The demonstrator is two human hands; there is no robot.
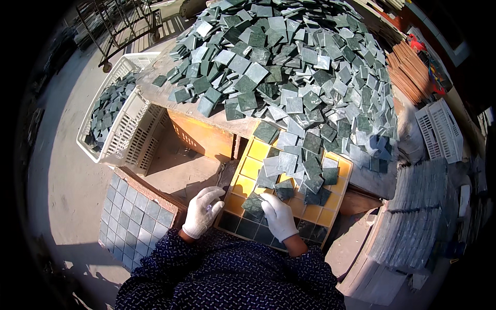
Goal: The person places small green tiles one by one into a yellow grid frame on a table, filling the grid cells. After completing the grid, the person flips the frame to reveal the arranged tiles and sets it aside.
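Both of my hands wear white gloves. My left hand (pixel 203 212) is at the left edge of a yellow grid tray (pixel 251 168), thumb and fingers apart, nothing visible between them. Over the tray's near left part, my right hand (pixel 279 216) has its fingertips on the edge of a dark green stone tile (pixel 252 205), which lies tilted; the grip's underside is hidden. Dark tiles (pixel 263 234) fill the cells of the near row. Loose green and grey tiles (pixel 287 162) lie heaped across the middle and far part of the tray.
A large pile of square stone tiles (pixel 294 105) covers the table beyond. White plastic crates (pixel 126 132) stand at the left, one full of tiles. Gridded tile sheets (pixel 129 217) are stacked at near left, more stacks (pixel 413 206) at right. A wheeled metal rack (pixel 121 31) stands far left.
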